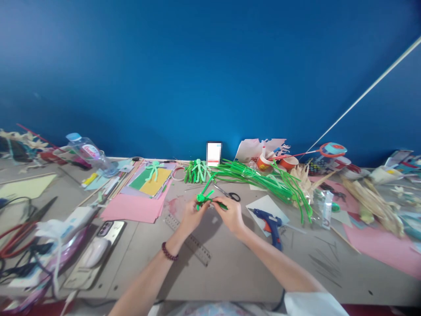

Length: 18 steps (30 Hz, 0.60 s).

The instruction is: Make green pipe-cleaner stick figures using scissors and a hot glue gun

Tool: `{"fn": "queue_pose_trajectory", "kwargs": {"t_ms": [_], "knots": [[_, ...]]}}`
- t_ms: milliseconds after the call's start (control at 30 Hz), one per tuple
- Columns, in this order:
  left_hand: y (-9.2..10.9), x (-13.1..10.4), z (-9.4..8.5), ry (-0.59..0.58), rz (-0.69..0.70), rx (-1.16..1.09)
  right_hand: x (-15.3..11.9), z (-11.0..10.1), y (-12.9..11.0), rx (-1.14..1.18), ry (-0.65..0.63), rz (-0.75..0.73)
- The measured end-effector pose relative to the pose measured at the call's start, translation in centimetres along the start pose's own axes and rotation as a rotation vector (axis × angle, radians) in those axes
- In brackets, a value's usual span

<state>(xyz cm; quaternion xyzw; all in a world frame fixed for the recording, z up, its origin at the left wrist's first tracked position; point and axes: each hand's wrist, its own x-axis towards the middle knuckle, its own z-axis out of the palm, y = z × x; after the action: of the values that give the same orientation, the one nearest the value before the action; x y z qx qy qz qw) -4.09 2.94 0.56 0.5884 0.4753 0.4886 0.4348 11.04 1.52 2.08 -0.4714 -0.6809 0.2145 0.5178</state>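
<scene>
My left hand (193,214) is closed on a partly shaped green pipe cleaner figure (201,198), with loose green ends sticking up and to the side. Close beside it, my right hand (231,213) pinches a green pipe cleaner end (222,206); whether this is one piece with the figure I cannot tell. Finished-looking green pipe cleaner figures (198,170) stand behind my hands. To their right lies a long bundle of green pipe cleaners (263,177). Black-handled scissors (233,196) rest just beyond my right hand. A clear ruler (199,250) lies under my left wrist.
A blue hot glue gun (270,221) sits on white paper at right. Left are pink sheets (134,208), another green figure (153,171), a phone (95,254), red-handled scissors (19,237) and a plastic bottle (88,151). A small screen (214,153) leans on the blue wall.
</scene>
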Motion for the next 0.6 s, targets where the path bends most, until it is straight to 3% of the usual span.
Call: {"fn": "queue_pose_trajectory", "kwargs": {"t_ms": [300,600], "knots": [[-0.12,-0.07,0.04,0.008,0.018,0.004,-0.19,0.25,0.19,0.037,0.017,0.076],[-0.32,0.0,-0.07,0.001,0.03,0.041,-0.22,0.12,0.19,0.012,0.02,0.013]]}}
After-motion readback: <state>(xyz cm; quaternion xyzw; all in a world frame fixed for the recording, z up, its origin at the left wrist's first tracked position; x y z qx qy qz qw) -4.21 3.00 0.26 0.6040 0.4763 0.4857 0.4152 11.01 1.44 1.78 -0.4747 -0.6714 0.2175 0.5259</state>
